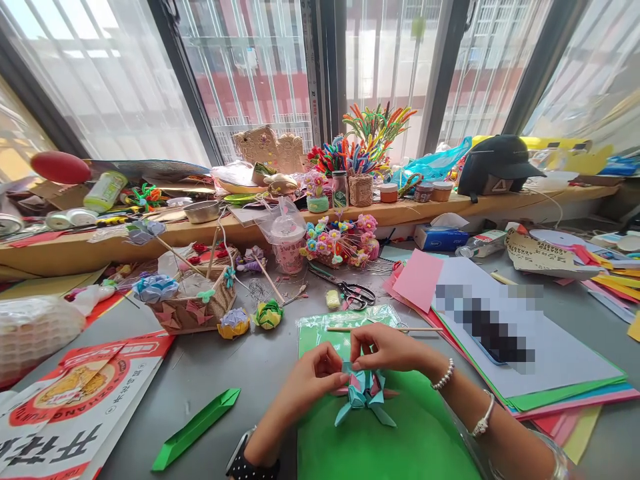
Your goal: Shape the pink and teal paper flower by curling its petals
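Observation:
A folded paper flower in light blue and pink is held over a green sheet in a clear sleeve. My left hand pinches its upper left side between thumb and fingers. From the upper right, my right hand grips a light blue fold at the top. Several pointed paper petals stick out below and to the sides. Behind my hands a thin wooden stick lies across the sleeve. A long folded green paper strip rests on the grey table to the left.
Black scissors lie beyond the sleeve. A cardboard box with paper flowers stands at the left, near a yellow-green paper flower. Stacked coloured paper lies at the right, and a printed paper bag at the left.

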### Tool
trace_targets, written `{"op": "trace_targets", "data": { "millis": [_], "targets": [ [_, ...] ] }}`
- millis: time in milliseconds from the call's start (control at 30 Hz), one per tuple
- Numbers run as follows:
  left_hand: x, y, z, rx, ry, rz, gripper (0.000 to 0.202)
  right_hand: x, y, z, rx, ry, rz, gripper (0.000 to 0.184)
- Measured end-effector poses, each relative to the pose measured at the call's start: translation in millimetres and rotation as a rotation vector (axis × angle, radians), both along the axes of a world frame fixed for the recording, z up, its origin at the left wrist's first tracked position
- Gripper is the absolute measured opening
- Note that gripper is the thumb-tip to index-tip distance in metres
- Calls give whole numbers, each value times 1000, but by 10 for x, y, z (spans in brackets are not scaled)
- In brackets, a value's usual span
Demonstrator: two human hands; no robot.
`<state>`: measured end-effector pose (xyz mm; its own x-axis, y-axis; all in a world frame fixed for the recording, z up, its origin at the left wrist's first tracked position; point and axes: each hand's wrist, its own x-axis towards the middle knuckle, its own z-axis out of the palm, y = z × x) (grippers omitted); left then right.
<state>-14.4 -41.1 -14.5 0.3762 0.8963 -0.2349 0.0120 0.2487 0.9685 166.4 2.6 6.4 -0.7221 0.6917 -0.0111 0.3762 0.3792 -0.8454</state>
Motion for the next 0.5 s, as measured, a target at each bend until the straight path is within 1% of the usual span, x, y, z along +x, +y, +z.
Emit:
{"op": "trace_targets", "data": {
  "millis": [100,267,367,500],
  "targets": [
    [11,-8,-3,-6,-2,0,39,-6,5,37,41,-26,28,5],
    [25,-13,-27,9,23,27,37,0,-11,51,111,-57,19,3],
    [37,-26,-24,51,58,40,34,0,-23,56,138,-75,3,5],
    [77,-61,30,149,160,75,25,-4,-18,76,152,-101,-10,5]
  ]
}}
